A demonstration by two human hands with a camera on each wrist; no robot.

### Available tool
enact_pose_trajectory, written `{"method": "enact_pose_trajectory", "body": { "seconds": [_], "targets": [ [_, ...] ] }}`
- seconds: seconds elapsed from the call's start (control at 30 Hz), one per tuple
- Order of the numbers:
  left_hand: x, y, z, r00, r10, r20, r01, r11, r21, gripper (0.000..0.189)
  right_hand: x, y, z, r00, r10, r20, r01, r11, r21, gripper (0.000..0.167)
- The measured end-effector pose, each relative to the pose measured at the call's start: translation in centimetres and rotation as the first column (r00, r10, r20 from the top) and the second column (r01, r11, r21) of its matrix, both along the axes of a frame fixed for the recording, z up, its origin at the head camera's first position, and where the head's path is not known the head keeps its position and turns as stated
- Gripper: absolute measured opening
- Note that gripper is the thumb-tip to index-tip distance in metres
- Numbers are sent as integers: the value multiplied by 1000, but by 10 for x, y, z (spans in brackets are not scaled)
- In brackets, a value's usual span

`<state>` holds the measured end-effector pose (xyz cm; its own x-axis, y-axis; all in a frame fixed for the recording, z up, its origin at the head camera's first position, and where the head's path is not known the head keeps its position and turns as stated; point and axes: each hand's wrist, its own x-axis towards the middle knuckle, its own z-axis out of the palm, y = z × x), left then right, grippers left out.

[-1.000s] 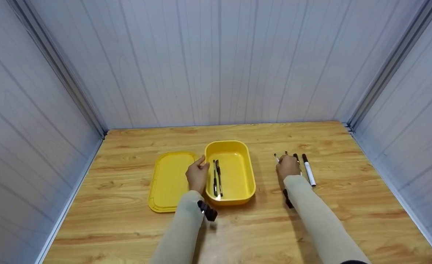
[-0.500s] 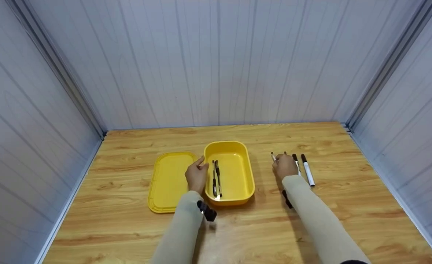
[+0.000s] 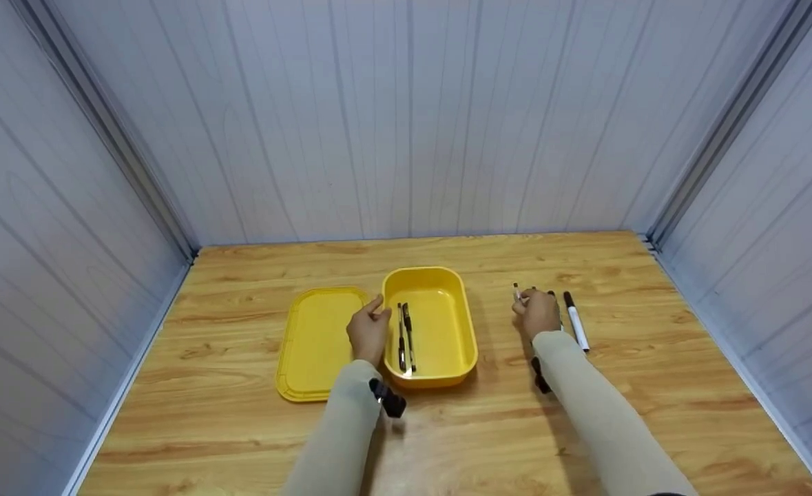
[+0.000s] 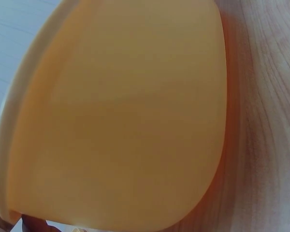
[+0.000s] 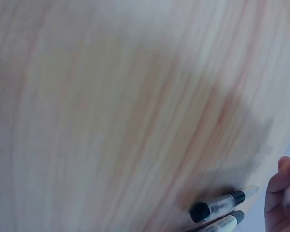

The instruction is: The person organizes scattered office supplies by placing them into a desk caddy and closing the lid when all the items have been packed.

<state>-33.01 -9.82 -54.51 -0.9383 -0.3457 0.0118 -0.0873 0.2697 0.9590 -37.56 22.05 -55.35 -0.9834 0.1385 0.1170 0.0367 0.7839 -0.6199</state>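
My left hand (image 3: 368,333) is at the left side of a yellow plastic box (image 3: 473,324), its thumb and fingers pinching the rim. In the left wrist view the box wall (image 4: 135,121) fills most of the picture, with fingertips (image 4: 34,224) at its lower left corner. Two black pens (image 3: 408,337) lie lengthwise inside the box. To the right, my right hand (image 3: 538,315) pinches a slim pen (image 3: 516,288), its dark tip pointing up past the fingers. Below that hand, a clear-barrelled pen (image 5: 220,207) and a white-labelled marker (image 5: 226,223) lie on the table.
A yellow lid (image 3: 319,344) lies flat left of the box, partly under the left hand and forearm. Another white marker with a black cap (image 3: 576,322) lies right of the right hand. Panelled walls (image 3: 406,124) enclose the wooden table (image 3: 206,331) at the back and sides.
The right hand's pen has shifted slightly and its tip stands more upright. My left hand stays at the box rim, and the pens inside have not moved.
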Motion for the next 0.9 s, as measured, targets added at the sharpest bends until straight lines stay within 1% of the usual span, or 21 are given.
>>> {"method": "enact_pose_trajectory", "body": {
  "seconds": [0.13,0.27,0.4,0.53,0.67,0.8,0.9],
  "targets": [
    [2,1,1,1000,16,-12,-16,1000,-16,37,1,-1,-1,1000,-17,-14,16,999,-43,33],
    [3,1,1,1000,15,-23,-16,1000,-15,36,2,-1,-1,999,-28,-18,27,998,-58,33],
    [3,1,1,999,5,-35,-5,1000,-9,36,3,-5,1,999,-36,9,37,995,-90,34],
    [3,0,1,999,1,-36,-1,1000,-3,36,7,-10,5,999,-25,32,28,991,-131,34],
    [3,0,1,1000,-1,-27,1,1000,-4,37,9,-17,8,1000,-10,22,14,986,-165,33],
    [3,0,1,1000,-9,-19,9,1000,-3,37,11,-23,9,1000,-17,-10,14,976,-218,30],
    [3,0,1,1000,-11,-19,11,1000,-1,37,12,-25,10,1000,-27,-14,21,956,-292,29]
  ]
}}
